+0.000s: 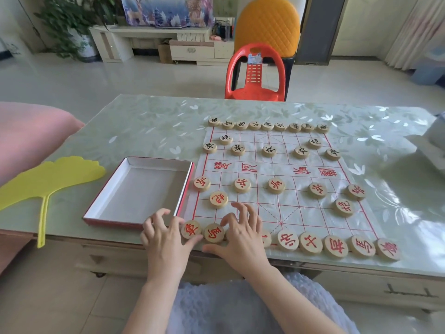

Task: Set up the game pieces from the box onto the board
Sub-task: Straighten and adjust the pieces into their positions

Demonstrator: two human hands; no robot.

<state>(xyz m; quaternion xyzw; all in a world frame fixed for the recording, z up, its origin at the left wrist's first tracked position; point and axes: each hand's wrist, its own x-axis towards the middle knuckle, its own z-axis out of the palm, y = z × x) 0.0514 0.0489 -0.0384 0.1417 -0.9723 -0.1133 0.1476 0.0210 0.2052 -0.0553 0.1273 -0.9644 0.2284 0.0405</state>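
A paper board (272, 169) with red grid lines lies on the table, with black-lettered round wooden pieces (268, 150) along its far side and red-lettered ones (242, 185) on the near side. The white-lined box (115, 220) sits empty to the board's left. My left hand (166, 239) pinches the red chariot piece (191, 229) at the near-left corner between thumb and forefinger. My right hand (242, 237) arches beside it, its thumb and forefinger around the red horse piece (214, 233). The right hand hides the following piece in the near row.
A yellow leaf-shaped fan (45, 179) lies left of the box. A red plastic chair (256, 75) stands beyond the table's far edge. A pink cushion (29, 136) is at the far left and a pale box (431, 145) at the right edge.
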